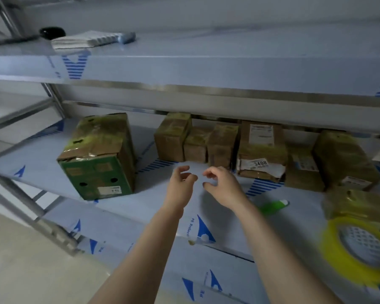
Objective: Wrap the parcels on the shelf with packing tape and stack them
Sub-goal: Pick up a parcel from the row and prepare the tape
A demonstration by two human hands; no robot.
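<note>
Through your head camera, a green box [97,156] is standing at your left, and brown parcels [222,143] are lining the back of the shelf [140,205], low under the upper shelf [206,71]. A yellow tape roll [358,249] is lying near the front at your right. Bare shelf is lying open between box and parcels. There your left hand [181,183] and right hand [222,183] are hovering, fingers loosely curled, holding nothing.

Brushed-metal shelf [140,207] under glossy blue-printed film — taped cardboard parcels [219,143], creased and shiny; translucent yellow tape roll [338,255].
</note>
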